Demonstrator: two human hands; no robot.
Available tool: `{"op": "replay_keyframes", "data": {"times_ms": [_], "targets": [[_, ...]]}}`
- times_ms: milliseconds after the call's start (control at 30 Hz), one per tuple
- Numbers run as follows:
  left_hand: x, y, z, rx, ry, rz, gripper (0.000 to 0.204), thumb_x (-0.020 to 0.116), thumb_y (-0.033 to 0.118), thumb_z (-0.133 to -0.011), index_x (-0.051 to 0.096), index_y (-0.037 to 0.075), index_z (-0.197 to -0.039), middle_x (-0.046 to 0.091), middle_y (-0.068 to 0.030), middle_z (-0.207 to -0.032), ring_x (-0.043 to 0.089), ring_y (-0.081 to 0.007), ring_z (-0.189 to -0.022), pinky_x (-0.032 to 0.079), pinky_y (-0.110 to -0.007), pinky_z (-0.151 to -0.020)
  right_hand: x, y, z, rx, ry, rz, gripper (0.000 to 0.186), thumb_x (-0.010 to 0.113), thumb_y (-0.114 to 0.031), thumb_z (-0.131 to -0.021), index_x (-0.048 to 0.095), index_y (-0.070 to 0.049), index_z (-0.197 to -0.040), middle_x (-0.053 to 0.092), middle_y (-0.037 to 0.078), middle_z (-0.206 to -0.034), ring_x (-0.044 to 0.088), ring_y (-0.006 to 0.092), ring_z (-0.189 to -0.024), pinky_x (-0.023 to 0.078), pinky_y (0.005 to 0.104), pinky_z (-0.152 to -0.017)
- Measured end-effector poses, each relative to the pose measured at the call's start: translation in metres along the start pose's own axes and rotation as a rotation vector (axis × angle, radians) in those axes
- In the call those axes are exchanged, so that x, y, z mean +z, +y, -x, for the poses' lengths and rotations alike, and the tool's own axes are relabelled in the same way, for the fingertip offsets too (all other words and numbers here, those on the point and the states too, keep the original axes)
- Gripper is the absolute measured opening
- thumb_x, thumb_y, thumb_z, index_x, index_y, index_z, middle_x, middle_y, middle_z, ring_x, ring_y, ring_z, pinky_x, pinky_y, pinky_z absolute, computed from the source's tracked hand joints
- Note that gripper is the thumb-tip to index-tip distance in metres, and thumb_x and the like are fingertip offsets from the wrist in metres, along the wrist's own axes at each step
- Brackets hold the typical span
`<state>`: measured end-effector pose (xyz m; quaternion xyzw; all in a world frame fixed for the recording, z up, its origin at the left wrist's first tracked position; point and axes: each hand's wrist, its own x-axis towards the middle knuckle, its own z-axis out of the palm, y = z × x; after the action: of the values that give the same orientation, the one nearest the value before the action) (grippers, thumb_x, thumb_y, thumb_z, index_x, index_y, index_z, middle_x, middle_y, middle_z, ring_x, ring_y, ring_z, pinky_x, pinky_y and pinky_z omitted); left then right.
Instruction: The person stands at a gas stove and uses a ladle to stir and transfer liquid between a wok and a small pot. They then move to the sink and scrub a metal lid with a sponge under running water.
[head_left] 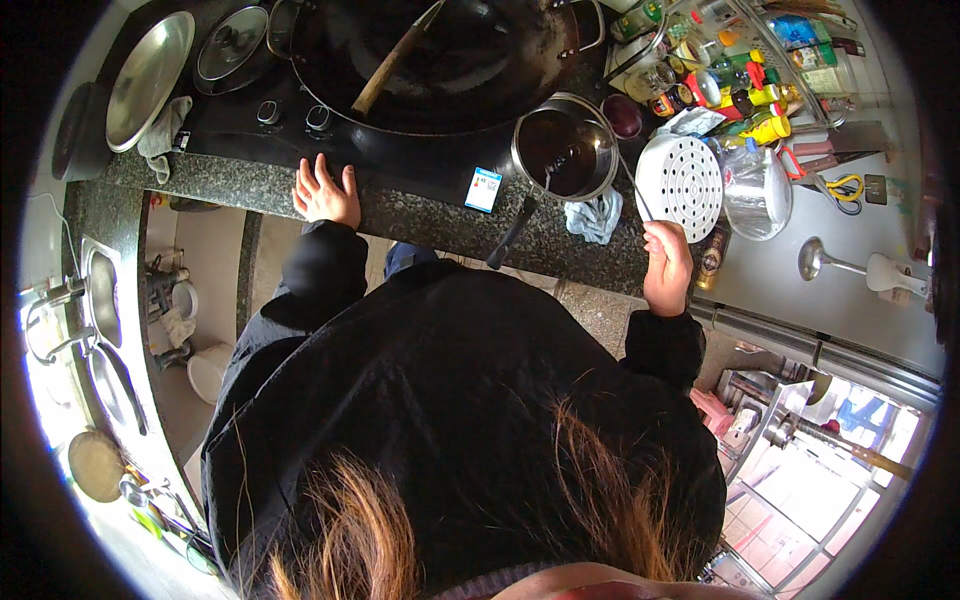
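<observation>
My left hand [328, 193] rests with fingers spread at the front edge of the dark speckled counter [245, 186], in front of the stove knobs. In my right hand [667, 262], fingers are closed round the end of a thin, dark rod [632, 178]. It runs up toward the rim of a steel saucepan [520, 150]; its far end I cannot make out. Dark contents fill the saucepan, and its black handle [510, 235] points toward me. Just beyond my right hand lies a white perforated round plate [655, 185]. A crumpled pale cloth [595, 217] lies below the saucepan.
A big black wok [450, 110] with a wooden-handled tool [390, 70] takes up the stove. Bottles and jars [720, 90] crowd a rack at the right, near scissors [845, 188] and a ladle [825, 260]. Lids [150, 82] stand far left; a sink [103, 300] is at left.
</observation>
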<state>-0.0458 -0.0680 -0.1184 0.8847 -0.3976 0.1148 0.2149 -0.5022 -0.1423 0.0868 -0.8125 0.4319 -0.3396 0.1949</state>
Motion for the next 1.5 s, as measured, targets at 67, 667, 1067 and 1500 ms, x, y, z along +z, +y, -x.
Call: {"op": "replay_keyframes", "data": {"times_ms": [67, 667, 1067, 1500], "targets": [[-0.001, 0.0, -0.001, 0.003, 0.001, 0.012, 0.057, 0.055, 0.046, -0.085, 0.044, 0.015, -0.131, 0.035, -0.0138, -0.141, 0.031, -0.0318, -0.13, 0.017, -0.05, -0.107, 0.001, 0.001, 0.002, 0.027, 0.047, -0.05, 0.015, 0.049, -0.004, -0.091, 0.057, 0.001, -0.102, 0.059, 0.014, -0.092, 0.057, 0.0203, -0.078, 0.047, 0.0281, -0.069], [-0.007, 0.002, -0.002, -0.031, -0.042, 0.014, 0.059, 0.056, 0.046, -0.084, 0.044, 0.013, -0.132, 0.035, -0.0143, -0.141, 0.03, -0.0314, -0.132, 0.018, -0.051, -0.108, 0.088, -0.002, -0.16, 0.255, 0.113, -0.83, 0.024, 0.051, -0.025, -0.095, 0.056, -0.003, -0.104, 0.063, 0.01, -0.086, 0.059, 0.013, -0.067, 0.05, 0.027, -0.061], [-0.01, 0.002, -0.003, -0.055, -0.089, 0.034, 0.059, 0.054, 0.046, -0.085, 0.043, 0.012, -0.132, 0.033, -0.0153, -0.142, 0.027, -0.0318, -0.134, 0.017, -0.05, -0.108, 0.174, -0.011, -0.228, -0.004, -0.215, -0.418, 0.027, 0.048, -0.022, -0.097, 0.059, -0.001, -0.11, 0.063, 0.008, -0.087, 0.057, 0.0097, -0.071, 0.05, 0.0239, -0.066], [-0.011, 0.004, -0.003, -0.063, -0.096, 0.023, 0.06, 0.055, 0.046, -0.084, 0.043, 0.012, -0.132, 0.033, -0.015, -0.142, 0.028, -0.0319, -0.133, 0.017, -0.051, -0.108, 0.116, -0.021, -0.197, 0.502, -0.175, -0.952, 0.028, 0.048, -0.024, -0.095, 0.058, 0.001, -0.099, 0.065, 0.014, -0.074, 0.06, 0.0147, -0.056, 0.051, 0.0255, -0.051]]}}
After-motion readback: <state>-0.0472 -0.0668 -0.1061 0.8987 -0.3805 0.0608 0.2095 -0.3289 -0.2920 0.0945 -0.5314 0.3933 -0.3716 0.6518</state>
